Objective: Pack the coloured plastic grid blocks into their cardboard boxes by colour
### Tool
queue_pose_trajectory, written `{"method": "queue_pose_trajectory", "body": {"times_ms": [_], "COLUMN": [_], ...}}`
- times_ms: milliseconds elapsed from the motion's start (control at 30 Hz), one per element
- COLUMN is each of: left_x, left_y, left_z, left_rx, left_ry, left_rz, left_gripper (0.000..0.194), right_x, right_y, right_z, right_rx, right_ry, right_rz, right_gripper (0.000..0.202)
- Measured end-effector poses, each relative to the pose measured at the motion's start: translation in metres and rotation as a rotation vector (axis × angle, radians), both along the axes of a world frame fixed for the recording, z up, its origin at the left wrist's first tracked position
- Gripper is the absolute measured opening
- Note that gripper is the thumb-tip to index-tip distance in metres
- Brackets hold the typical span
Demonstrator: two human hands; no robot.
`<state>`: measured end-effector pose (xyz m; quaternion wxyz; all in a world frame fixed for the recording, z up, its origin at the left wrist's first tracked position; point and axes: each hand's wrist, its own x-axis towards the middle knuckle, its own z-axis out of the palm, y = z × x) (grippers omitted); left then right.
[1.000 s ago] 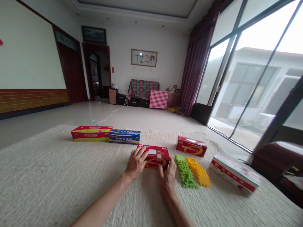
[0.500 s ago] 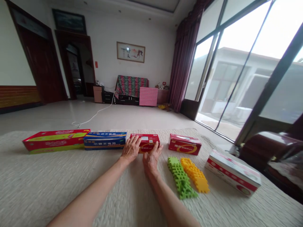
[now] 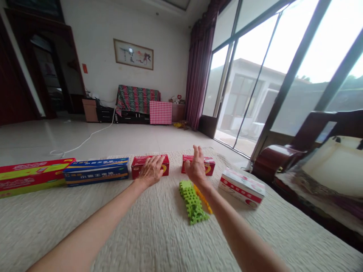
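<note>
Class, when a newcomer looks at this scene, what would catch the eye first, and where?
Probably the left hand, over a red box mid-picture, and the right hand, partly hiding a second red box farther right. Next, the blue box and red-and-green box stand out at the left, and the bright green plastic piece on the pale cover, below the right hand.

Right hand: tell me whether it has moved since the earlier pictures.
Yes: the right hand has moved rightward and forward relative to the green toy, from left of it to beyond it.
</note>
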<state>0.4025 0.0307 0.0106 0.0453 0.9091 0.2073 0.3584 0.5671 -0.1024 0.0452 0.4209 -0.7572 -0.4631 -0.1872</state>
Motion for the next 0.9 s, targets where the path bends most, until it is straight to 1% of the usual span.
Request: {"method": "queue_pose_trajectory", "body": {"times_ms": [33,67,133,167,233,267,333,400,467,500,567,633,667,733,800,833,900], "left_x": [0.017,0.035,0.073,0.090,0.117,0.127,0.138,0.141,0.138,0.136,0.127,0.110,0.098,0.063,0.018,-0.006,-0.055], "left_y": [-0.007,-0.013,-0.021,-0.023,-0.023,-0.022,-0.019,-0.018,-0.019,-0.020,-0.025,-0.036,-0.043,-0.061,-0.084,-0.097,-0.121], "left_z": [0.000,-0.001,-0.003,-0.005,-0.010,-0.013,-0.018,-0.022,-0.021,-0.017,-0.005,0.013,0.023,0.039,0.047,0.046,0.037], "left_rx": [-0.019,-0.042,-0.103,-0.140,-0.226,-0.273,-0.362,-0.431,-0.471,-0.478,-0.469,-0.433,-0.409,-0.358,-0.309,-0.291,-0.265], "left_ry": [-0.001,0.000,-0.003,-0.007,-0.012,-0.013,-0.016,-0.034,-0.077,-0.105,-0.167,-0.235,-0.271,-0.346,-0.406,-0.432,-0.479], "left_rz": [-0.029,-0.057,-0.089,-0.092,-0.074,-0.059,-0.035,-0.036,-0.049,-0.054,-0.051,-0.035,-0.022,0.012,0.060,0.094,0.176], "left_gripper": [0.057,0.058,0.063,0.065,0.069,0.070,0.073,0.072,0.069,0.067,0.063,0.057,0.053,0.044,0.037,0.033,0.028], "right_x": [0.020,0.039,0.073,0.086,0.105,0.112,0.119,0.122,0.121,0.119,0.111,0.094,0.082,0.051,0.012,-0.009,-0.051], "right_y": [-0.008,-0.015,-0.025,-0.027,-0.030,-0.030,-0.029,-0.029,-0.031,-0.033,-0.040,-0.050,-0.055,-0.067,-0.078,-0.083,-0.091], "right_z": [0.004,0.006,0.006,0.005,0.000,-0.003,-0.008,-0.010,-0.007,-0.003,0.011,0.028,0.036,0.048,0.049,0.046,0.031], "right_rx": [-0.101,-0.239,-0.424,-0.477,-0.523,-0.550,-0.601,-0.630,-0.619,-0.598,-0.545,-0.448,-0.367,-0.162,0.025,0.080,0.149], "right_ry": [0.000,-0.012,-0.015,-0.018,-0.020,-0.023,-0.027,-0.030,-0.039,-0.043,-0.053,-0.048,-0.031,0.045,0.156,0.205,0.256], "right_rz": [-0.094,-0.181,-0.304,-0.336,-0.357,-0.355,-0.327,-0.283,-0.250,-0.244,-0.249,-0.241,-0.209,-0.094,0.039,0.088,0.160], "right_gripper": [0.072,0.071,0.069,0.067,0.065,0.064,0.058,0.050,0.042,0.040,0.040,0.045,0.046,0.044,0.034,0.030,0.027]}}
